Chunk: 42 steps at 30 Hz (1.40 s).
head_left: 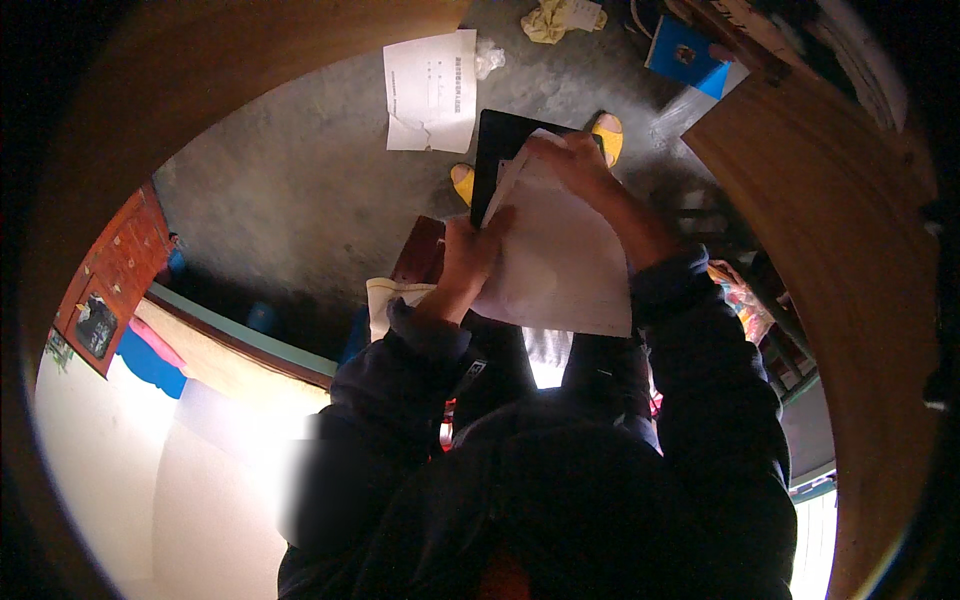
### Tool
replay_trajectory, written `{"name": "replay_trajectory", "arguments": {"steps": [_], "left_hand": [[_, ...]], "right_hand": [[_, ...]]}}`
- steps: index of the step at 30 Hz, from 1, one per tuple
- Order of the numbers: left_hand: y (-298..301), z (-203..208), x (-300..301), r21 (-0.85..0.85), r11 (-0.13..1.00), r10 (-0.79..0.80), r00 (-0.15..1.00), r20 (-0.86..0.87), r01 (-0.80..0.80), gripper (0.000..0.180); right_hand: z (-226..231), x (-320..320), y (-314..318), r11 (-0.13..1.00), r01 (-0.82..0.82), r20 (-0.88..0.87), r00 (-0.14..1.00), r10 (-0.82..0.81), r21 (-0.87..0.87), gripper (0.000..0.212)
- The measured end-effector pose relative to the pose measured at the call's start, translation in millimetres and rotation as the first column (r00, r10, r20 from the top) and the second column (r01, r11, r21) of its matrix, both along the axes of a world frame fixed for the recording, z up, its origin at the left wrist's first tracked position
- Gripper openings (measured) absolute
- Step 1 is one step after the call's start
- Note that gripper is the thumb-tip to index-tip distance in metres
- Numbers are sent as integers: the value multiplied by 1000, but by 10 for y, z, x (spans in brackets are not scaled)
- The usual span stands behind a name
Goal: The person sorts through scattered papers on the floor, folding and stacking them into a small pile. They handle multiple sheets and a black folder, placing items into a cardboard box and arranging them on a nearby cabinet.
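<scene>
A large white sheet of paper hangs over my lap, its far left edge folded or curled up. My left hand is closed on the left side of the sheet, the thumb lying along the fold. At the far end, my right hand grips the top edge with bent fingers. Under the paper lies a flat black board or folder, mostly covered, so I cannot tell its exact kind.
On the concrete floor lie a printed white sheet with a torn lower edge, crumpled clear plastic and a crumpled yellowish cloth or bag. A blue booklet is far right. Yellow slippers are on my feet. A reddish wooden cabinet stands left.
</scene>
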<state>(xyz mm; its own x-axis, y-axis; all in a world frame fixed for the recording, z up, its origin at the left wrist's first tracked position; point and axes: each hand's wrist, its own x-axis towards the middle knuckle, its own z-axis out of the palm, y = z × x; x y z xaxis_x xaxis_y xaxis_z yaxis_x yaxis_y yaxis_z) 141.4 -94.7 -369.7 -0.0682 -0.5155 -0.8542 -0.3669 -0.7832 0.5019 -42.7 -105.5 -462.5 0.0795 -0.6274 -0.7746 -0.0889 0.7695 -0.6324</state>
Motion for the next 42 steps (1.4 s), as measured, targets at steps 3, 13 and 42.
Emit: {"name": "replay_trajectory", "arguments": {"steps": [3,13,42], "left_hand": [[-28,27,20,44,996,-87,991,103,83,33],[40,-40,74,14,998,-65,998,27,65,36],[422,-48,-244,-227,972,-38,995,96,60,46]], "right_hand": [[-38,47,40,996,38,3,999,-38,76,30],[65,-105,12,851,-425,-123,905,407,-310,46],[-195,37,193,957,-6,-592,787,-174,-290,24]]}}
